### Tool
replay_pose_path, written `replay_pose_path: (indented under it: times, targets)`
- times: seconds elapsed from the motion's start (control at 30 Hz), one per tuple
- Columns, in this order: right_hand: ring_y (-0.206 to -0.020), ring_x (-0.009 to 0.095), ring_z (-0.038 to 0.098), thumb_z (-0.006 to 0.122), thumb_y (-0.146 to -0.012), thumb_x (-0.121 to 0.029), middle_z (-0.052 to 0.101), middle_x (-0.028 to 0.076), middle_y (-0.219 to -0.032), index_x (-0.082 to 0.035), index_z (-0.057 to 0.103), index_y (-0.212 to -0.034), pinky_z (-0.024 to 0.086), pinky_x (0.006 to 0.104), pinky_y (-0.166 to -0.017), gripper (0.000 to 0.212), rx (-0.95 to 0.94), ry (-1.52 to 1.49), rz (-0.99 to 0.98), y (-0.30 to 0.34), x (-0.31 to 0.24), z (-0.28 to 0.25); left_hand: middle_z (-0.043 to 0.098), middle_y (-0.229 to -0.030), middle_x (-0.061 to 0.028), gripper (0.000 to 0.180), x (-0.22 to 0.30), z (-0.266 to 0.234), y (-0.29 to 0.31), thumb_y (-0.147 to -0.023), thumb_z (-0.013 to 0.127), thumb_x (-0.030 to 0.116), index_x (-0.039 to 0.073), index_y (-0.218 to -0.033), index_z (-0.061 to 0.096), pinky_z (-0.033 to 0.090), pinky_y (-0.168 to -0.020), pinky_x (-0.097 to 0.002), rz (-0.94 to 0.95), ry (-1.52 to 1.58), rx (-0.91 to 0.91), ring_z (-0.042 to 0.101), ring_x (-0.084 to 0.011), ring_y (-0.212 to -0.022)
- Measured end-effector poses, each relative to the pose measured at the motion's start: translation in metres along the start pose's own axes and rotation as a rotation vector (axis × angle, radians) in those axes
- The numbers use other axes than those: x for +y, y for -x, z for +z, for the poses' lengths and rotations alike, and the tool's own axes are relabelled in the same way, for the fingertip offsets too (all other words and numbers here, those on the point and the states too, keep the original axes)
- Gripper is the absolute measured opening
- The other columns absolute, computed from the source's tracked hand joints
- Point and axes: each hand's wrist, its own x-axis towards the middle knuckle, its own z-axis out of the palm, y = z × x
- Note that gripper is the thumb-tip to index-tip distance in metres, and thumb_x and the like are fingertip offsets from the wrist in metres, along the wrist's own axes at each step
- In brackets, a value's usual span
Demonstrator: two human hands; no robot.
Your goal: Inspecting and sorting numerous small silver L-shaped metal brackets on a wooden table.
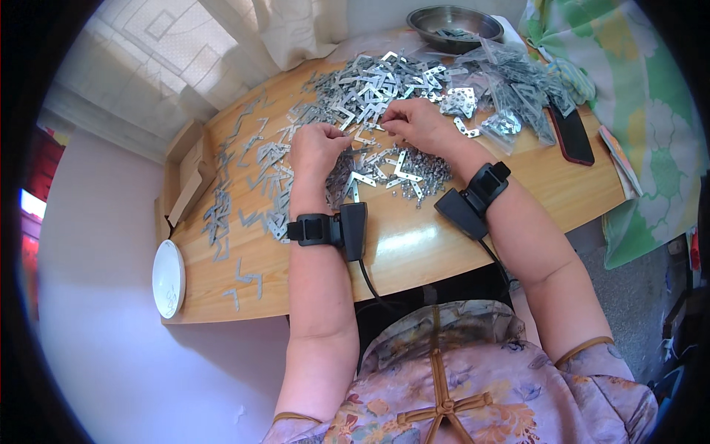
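Observation:
Over the middle of the wooden table, my left hand (316,150) has its thumb and fingers pinched together. My right hand (421,127) is also closed in a pinch, a short gap to the right of it. Whatever the fingertips hold is too small to make out. Just beyond both hands rises a heap of silvery L-shaped corner brackets (370,83). Below the fingers lies a spread of small metal screws (429,172), with a few larger L brackets (405,169) on top. More brackets (275,177) lie beside my left wrist.
Clear bags of metal parts (518,85) lie at the right, near a dark phone (571,137). A metal bowl (452,26) stands at the back. Loose brackets (220,214), a cardboard box (188,174) and a white dish (168,277) are on the left. Cables hang from both wrist straps.

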Motion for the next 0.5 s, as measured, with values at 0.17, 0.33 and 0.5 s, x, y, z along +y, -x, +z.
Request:
replay_pose_path:
  times: [0.17,0.33,0.5]
  targets:
    - [-0.061,0.011,0.056,0.058,-0.078,-0.007,0.063,0.007,-0.072,0.0,0.061,-0.089,0.045,0.0254,-0.057,0.014,0.025,-0.065,-0.063,0.0,0.003,0.004,0.064,-0.06,-0.003,0.015,0.008,-0.005,0.003,-0.065,0.071,0.02,0.005,-0.067,0.067,0.043,-0.054,-0.026,-0.069,-0.177,0.017,0.059,-0.0113,-0.057]
    - [-0.05,0.007,0.048,0.057,-0.08,-0.007,0.061,0.004,-0.07,0.001,0.062,-0.09,0.04,0.0217,-0.048,0.014,-0.042,-0.23,0.072,0.001,-0.005,0.006,0.064,-0.064,-0.0042,0.016,-0.001,-0.01,-0.001,-0.065,0.071,0.022,0.008,-0.068,0.067,0.045,-0.056,-0.0295,-0.094,-0.174,0.015,0.061,-0.0143,-0.061]
    - [-0.053,0.008,0.05,0.06,-0.078,-0.009,0.061,0.004,-0.068,0.001,0.063,-0.083,0.041,0.0234,-0.051,0.012,0.003,-0.294,0.099,0.001,-0.007,0.007,0.064,-0.068,-0.0069,0.015,-0.01,-0.013,-0.004,-0.071,0.068,0.018,0.004,-0.073,0.064,0.046,-0.053,-0.0271,-0.03,0.24,-0.066,0.063,-0.0142,-0.06]
